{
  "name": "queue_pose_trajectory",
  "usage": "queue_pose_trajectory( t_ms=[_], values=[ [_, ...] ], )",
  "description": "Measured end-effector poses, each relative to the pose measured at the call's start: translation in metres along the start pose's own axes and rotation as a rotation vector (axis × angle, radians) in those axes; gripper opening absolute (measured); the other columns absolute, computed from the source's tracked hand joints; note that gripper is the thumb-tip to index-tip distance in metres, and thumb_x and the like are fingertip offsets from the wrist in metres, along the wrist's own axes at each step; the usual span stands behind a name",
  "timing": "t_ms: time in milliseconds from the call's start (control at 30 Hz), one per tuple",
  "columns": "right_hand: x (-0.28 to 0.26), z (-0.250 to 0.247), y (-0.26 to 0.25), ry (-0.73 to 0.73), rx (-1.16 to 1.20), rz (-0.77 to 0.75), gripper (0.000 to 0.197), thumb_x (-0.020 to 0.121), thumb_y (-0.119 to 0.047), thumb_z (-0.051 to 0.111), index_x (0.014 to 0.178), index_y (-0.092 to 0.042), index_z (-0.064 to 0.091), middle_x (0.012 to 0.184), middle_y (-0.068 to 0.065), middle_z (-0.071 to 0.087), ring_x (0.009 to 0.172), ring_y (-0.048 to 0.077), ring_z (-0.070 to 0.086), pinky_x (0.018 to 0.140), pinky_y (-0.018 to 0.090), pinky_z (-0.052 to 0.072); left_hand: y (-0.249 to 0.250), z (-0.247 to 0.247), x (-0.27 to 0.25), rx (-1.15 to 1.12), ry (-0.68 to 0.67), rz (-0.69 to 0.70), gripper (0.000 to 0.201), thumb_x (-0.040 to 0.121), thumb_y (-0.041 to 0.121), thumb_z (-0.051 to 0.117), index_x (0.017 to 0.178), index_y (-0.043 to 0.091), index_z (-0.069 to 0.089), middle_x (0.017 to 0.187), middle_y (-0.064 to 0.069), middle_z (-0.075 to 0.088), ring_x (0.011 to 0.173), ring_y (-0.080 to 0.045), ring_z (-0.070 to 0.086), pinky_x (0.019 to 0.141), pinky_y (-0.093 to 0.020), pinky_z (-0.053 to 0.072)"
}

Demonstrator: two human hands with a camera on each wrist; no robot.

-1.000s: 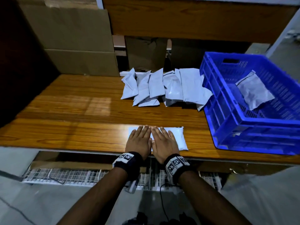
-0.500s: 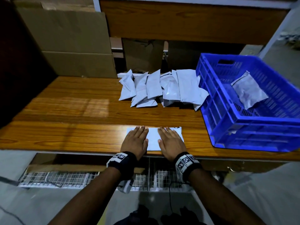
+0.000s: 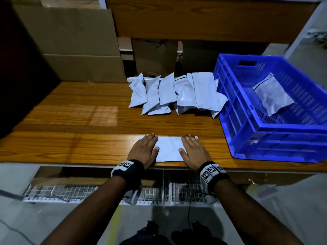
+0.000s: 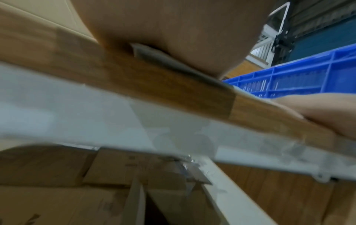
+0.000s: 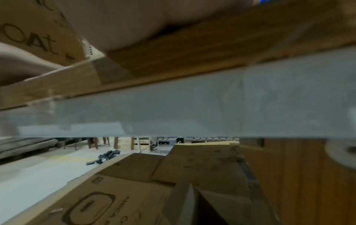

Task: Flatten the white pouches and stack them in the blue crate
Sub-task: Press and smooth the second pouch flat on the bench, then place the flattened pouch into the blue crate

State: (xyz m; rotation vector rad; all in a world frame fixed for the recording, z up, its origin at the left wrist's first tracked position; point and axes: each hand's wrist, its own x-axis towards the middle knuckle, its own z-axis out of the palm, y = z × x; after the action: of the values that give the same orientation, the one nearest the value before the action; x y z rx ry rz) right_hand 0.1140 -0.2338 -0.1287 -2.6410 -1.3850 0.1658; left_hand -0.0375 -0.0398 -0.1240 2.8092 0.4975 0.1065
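A white pouch (image 3: 169,148) lies flat at the near edge of the wooden table (image 3: 70,124). My left hand (image 3: 144,150) presses flat on its left end and my right hand (image 3: 193,151) presses flat on its right end, fingers straight. A heap of several white pouches (image 3: 175,93) lies at the back of the table. The blue crate (image 3: 269,131) stands on the right with one white pouch (image 3: 271,94) inside. In the left wrist view the palm (image 4: 173,30) covers the pouch edge (image 4: 154,56), with the crate (image 4: 298,82) behind. The right wrist view shows only the palm (image 5: 125,19) over the table edge.
Cardboard boxes (image 3: 70,41) stand behind the table on the left, a wooden panel (image 3: 203,18) above the back. Under the table's front edge sit a wire rack (image 3: 88,191) and more cardboard boxes (image 5: 134,190). The heap of pouches leans against the crate's left wall.
Both hands have slid apart along the pouch, from side by side at its middle out to its two ends.
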Motion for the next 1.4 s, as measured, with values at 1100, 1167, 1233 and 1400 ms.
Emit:
queue_pose_trajectory(
  t_ms=[1100,1167,1233,1400],
  values=[
    [-0.032,-0.099,-0.048,0.221,0.368,0.056,0.088,0.086,-0.023,0.070,0.153,-0.040,0.015,0.123,0.012,0.064,0.106,0.032,0.061,0.082,0.036,0.051,0.018,-0.037,0.010,-1.477,0.092,-0.390,0.064,0.099,0.021,0.054,0.149,0.029,0.016,0.125,-0.013,0.054,0.084,-0.028,0.061,0.068,-0.038,0.050],
    [-0.031,-0.113,-0.041,0.268,0.425,0.013,0.081,0.084,-0.021,0.073,0.150,-0.037,0.029,0.140,0.002,0.055,0.123,0.021,0.053,0.095,0.021,0.043,0.039,-0.042,0.018,-1.522,0.010,-0.334,0.069,0.095,0.010,0.059,0.145,0.032,0.018,0.121,-0.010,0.057,0.082,-0.025,0.064,0.066,-0.036,0.053],
    [-0.028,-0.131,-0.031,0.310,0.395,-0.013,0.063,0.084,-0.021,0.074,0.141,-0.029,0.049,0.139,-0.005,0.056,0.126,0.014,0.052,0.093,0.005,0.032,0.057,-0.050,0.031,-1.576,-0.049,-0.283,0.073,0.089,-0.001,0.063,0.142,0.030,0.023,0.124,-0.009,0.056,0.082,-0.023,0.063,0.068,-0.037,0.052],
    [-0.020,-0.188,0.002,0.314,0.395,0.008,0.059,0.083,-0.028,0.076,0.138,-0.024,0.055,0.139,-0.008,0.055,0.128,0.008,0.049,0.101,0.013,0.034,0.087,-0.077,0.082,-1.586,-0.054,-0.132,0.072,0.082,-0.011,0.064,0.137,0.030,0.042,0.135,-0.006,0.049,0.108,-0.024,0.061,0.079,-0.043,0.055]
  ],
)
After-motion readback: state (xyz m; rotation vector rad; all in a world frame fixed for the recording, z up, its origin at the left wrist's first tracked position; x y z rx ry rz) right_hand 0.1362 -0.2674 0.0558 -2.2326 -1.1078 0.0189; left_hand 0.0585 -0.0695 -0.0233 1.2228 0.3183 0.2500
